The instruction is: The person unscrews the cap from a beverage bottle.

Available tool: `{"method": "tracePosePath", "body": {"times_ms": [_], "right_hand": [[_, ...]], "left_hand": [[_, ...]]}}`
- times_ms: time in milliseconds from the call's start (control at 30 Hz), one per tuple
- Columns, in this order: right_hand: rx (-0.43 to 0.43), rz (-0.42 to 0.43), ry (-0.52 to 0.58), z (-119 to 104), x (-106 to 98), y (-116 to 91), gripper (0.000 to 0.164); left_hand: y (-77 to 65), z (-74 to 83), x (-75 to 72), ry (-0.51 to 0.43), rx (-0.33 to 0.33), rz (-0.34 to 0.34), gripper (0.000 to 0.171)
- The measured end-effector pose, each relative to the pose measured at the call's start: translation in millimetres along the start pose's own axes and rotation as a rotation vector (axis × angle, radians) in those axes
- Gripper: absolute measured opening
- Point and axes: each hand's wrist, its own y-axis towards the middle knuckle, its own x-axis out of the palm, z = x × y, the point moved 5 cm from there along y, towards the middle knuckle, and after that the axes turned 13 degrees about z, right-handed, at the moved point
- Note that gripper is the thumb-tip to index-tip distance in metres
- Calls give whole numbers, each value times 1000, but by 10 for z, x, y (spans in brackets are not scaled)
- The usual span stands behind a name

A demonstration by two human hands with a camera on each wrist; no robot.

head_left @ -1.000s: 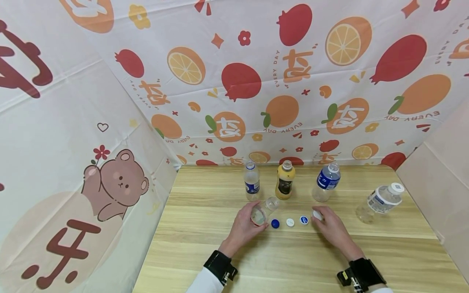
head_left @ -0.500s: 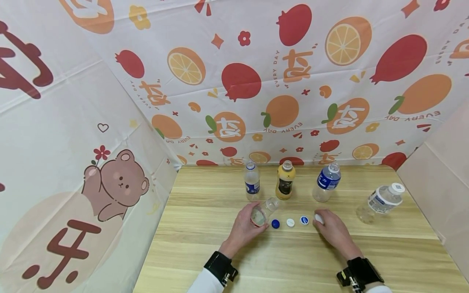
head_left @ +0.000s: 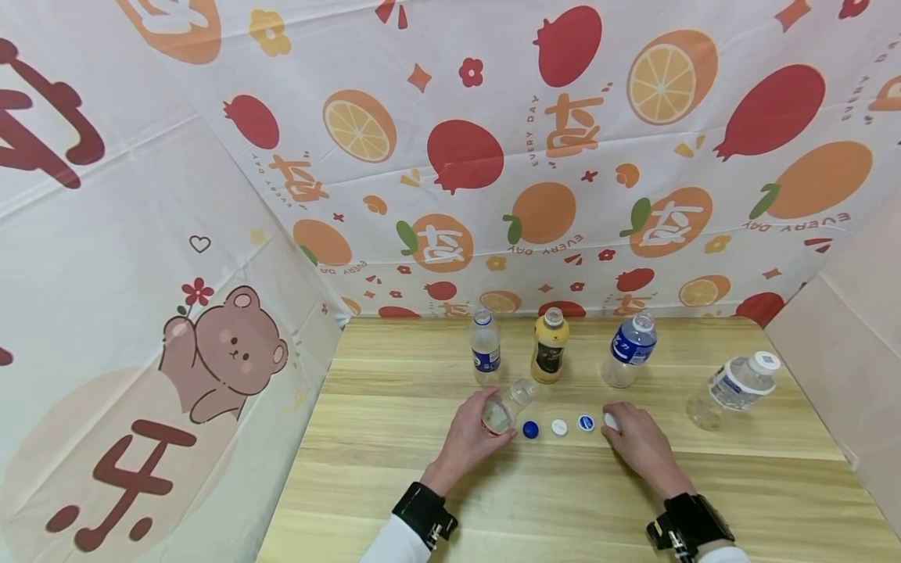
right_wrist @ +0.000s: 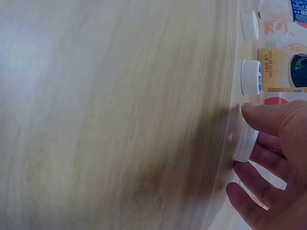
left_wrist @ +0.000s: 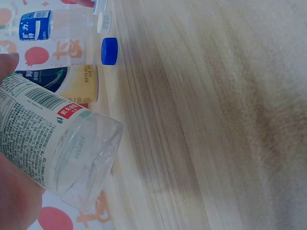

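Note:
My left hand (head_left: 470,430) grips a clear plastic bottle (head_left: 498,414) around its labelled body. The bottle leans, with its uncapped mouth pointing away and to the right. Over on the right, my right hand (head_left: 639,444) holds a white bottle cap (right_wrist: 245,141) between thumb and fingers, tilted and close to the tabletop. Left of that hand, a row of caps lies on the table: a blue cap (head_left: 530,429), a white cap (head_left: 559,428) and a blue-and-white cap (head_left: 586,423). The blue one is closest to the held bottle.
Behind the hands stand a small blue-labelled bottle (head_left: 486,348), a yellow bottle (head_left: 550,346) and a larger blue-labelled bottle (head_left: 629,349). A clear bottle with a white cap (head_left: 734,391) stands at the right. Printed cloth (head_left: 394,188) hangs beyond the wooden table (head_left: 380,360).
My right hand has lowered slightly toward the near side with the white bottle cap. The left hand and its bottle stay in place.

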Motion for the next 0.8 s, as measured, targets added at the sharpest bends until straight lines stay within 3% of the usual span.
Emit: {"method": "tracePosePath", "body": {"times_ms": [367, 533, 800], "right_hand": [[-28, 7, -31, -10, 9, -32, 37], [-3, -13, 1, -2, -21, -20, 41], [-21, 64, 57, -65, -207, -11, 42]], "left_hand": [[17, -12, -51, -34, 0, 43, 76], [36, -45, -144, -84, -11, 114, 75], [102, -184, -369, -85, -9, 269, 78]]}}
